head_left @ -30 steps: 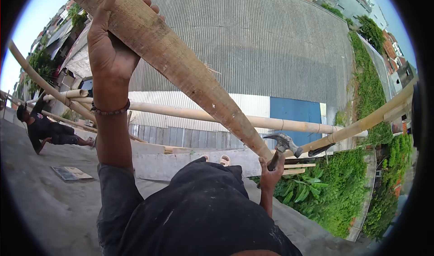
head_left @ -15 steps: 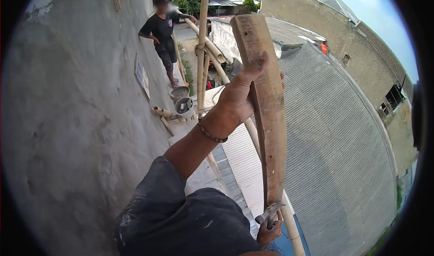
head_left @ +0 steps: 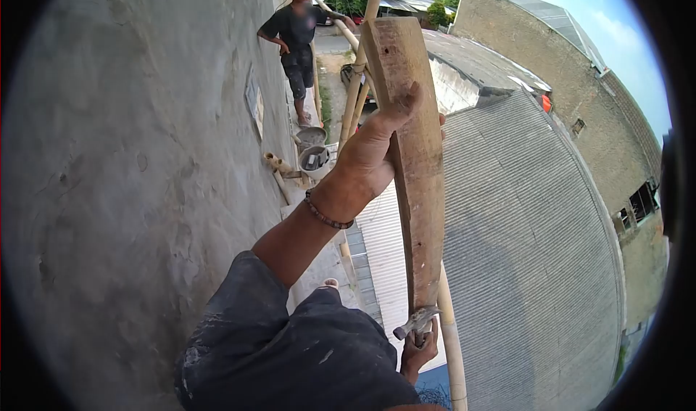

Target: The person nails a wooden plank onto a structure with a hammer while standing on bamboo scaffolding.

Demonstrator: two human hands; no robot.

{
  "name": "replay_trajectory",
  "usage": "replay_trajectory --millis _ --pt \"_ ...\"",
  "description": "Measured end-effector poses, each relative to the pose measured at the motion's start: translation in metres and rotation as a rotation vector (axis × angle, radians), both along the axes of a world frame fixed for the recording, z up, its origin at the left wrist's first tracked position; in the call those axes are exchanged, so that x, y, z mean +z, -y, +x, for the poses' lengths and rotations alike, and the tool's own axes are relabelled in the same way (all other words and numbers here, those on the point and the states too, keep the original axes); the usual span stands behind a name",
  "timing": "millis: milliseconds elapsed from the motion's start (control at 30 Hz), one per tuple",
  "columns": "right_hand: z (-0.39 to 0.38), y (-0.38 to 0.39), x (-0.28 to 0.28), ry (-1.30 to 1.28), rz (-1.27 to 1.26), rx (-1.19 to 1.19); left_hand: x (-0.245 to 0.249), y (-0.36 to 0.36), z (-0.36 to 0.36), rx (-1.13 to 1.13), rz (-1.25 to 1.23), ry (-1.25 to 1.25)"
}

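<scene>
Two hands are occupied on one wooden plank (head_left: 422, 215), seen past the dark garment (head_left: 290, 353) nearest the camera. Low down, the right hand (head_left: 419, 353) is closed round the handle of a claw hammer (head_left: 415, 322), whose head is held against the plank's lower end; whether a nail is caught in the claw cannot be told. Higher up, the left hand (head_left: 373, 146), a beaded bracelet (head_left: 325, 215) at its wrist, is wrapped round the plank near its top, thumb laid along the front face, so that the plank is held almost upright beside the grey wall (head_left: 130, 157). Just behind the plank's foot a bamboo pole (head_left: 451, 346) is seen running downward. The step appears to be hammer work at that lower end, and it is probably done best with short, controlled moves. The plank should be gripped firmly above so that it is neither twisted nor dropped, since a corrugated roof (head_left: 522, 229) lies far below. Further along the ledge two buckets (head_left: 313, 158) are set, and beyond them another person (head_left: 297, 41) is standing, so the plank's top is best held clear of that side.
</scene>
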State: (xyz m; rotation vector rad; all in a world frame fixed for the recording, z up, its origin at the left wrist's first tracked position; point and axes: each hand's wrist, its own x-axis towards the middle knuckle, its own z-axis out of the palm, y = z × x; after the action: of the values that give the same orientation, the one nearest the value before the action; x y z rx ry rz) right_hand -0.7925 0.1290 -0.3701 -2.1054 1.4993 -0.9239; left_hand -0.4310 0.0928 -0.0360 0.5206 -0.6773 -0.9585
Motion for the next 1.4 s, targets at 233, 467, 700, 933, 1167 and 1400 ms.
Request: replay_trajectory --millis 233,467,700,933,1167,1400 --pt "0.044 0.034 -0.004 -0.071 -0.016 0.153 -0.009 -0.019 0.050 0.161 -0.071 0.071" --pt "0.099 0.070 0.038 -0.026 -0.024 0.298 0.017 -0.017 0.096 0.055 -0.104 -0.117" --pt "0.171 0.096 0.042 0.204 0.060 0.493 -0.083 -0.001 0.137 0.161 -0.178 0.608" --pt "0.233 0.104 0.067 0.110 0.108 0.677 -0.083 0.003 0.120 0.411 0.025 0.492" --pt "0.217 0.165 0.036 -0.066 -0.222 0.487 -0.108 -0.028 0.176 0.705 0.082 0.496" --pt "0.195 0.239 0.007 -0.455 -0.075 0.229 -0.103 -0.061 0.215 0.966 0.135 0.543"
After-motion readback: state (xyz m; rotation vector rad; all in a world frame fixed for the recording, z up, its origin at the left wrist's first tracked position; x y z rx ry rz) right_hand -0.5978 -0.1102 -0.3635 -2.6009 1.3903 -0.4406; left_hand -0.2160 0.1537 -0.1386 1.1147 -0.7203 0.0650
